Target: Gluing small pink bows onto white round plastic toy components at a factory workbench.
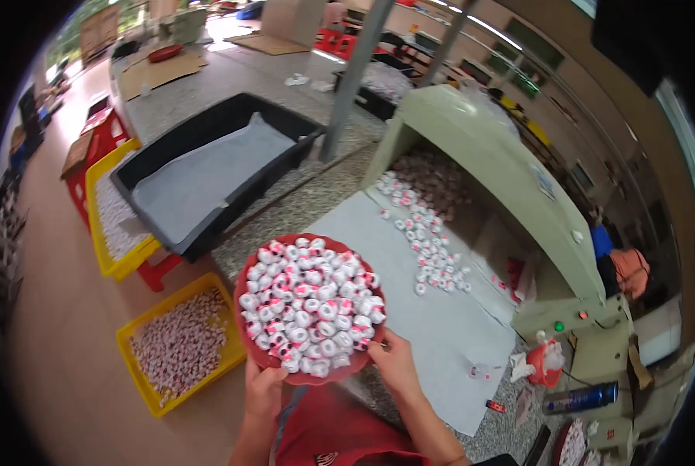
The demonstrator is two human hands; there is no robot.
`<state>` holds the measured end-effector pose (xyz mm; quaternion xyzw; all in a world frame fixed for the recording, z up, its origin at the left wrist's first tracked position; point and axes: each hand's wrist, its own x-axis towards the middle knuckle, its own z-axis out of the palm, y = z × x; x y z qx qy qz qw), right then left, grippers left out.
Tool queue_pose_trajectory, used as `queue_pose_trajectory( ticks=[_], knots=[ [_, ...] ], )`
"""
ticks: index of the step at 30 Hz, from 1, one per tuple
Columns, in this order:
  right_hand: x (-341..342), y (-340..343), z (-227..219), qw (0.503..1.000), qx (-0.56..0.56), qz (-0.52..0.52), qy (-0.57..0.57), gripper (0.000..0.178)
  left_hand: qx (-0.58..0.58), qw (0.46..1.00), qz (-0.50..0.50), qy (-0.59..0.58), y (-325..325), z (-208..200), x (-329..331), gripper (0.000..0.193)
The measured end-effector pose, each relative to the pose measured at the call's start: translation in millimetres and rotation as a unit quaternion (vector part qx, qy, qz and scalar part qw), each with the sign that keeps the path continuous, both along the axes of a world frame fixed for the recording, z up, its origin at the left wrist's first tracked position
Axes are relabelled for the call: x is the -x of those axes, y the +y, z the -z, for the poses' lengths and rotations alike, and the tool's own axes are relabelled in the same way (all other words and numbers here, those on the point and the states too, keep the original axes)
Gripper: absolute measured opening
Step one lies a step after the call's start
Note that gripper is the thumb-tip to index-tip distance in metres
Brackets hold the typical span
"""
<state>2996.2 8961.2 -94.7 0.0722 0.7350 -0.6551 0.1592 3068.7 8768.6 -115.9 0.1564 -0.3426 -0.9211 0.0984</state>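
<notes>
With both hands I hold a red scalloped bowl (318,379) in front of my body. It is heaped with small white ring-shaped pieces (312,303) marked in pink and black. My left hand (265,388) grips its near left rim, thumb on the edge. On the near right rim, my right hand (394,363) is closed, with the fingertips partly under the bowl. Similar white pieces (434,252) lie scattered on a pale sheet (410,334) at the mouth of a beige machine (510,182). Darker pieces (433,182) are piled inside its opening.
A black tray (184,247) lined with grey sheet rests beyond the bowl, left. Yellow trays (235,359) of small pieces stand low on my left, near red stools (113,136). A grey post (355,78) rises behind. On the right are a red cup (545,373) and blue can (582,398).
</notes>
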Motion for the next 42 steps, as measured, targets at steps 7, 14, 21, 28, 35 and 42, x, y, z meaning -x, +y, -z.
queue_pose_trajectory(
  ticks=[7,14,21,28,35,42],
  knots=[
    [22.2,-13.4,6.7,0.999,0.054,-0.006,0.000,0.026,0.007,1.000,-0.011,-0.004,-7.7,9.3,27.2,0.068],
    [70.6,37.9,-25.8,0.954,-0.195,-0.226,-0.013,0.036,0.024,0.999,0.021,-0.032,-20.7,10.1,54.1,0.066],
    [92.8,36.9,-18.8,0.994,-0.054,-0.066,-0.074,0.040,0.051,0.996,0.005,-0.066,-32.5,38.0,49.6,0.065],
    [88.3,4.4,5.4,0.998,0.016,-0.048,-0.043,0.039,0.115,0.992,-0.051,0.018,-15.5,32.7,71.3,0.073],
    [90.8,10.7,26.5,0.989,0.034,-0.135,-0.051,0.039,0.163,0.984,-0.045,-0.057,-25.4,34.4,49.8,0.074],
    [95.1,9.8,22.3,0.989,0.028,-0.130,-0.058,0.040,0.171,0.982,-0.063,-0.040,-16.7,45.2,60.7,0.076]
  ],
)
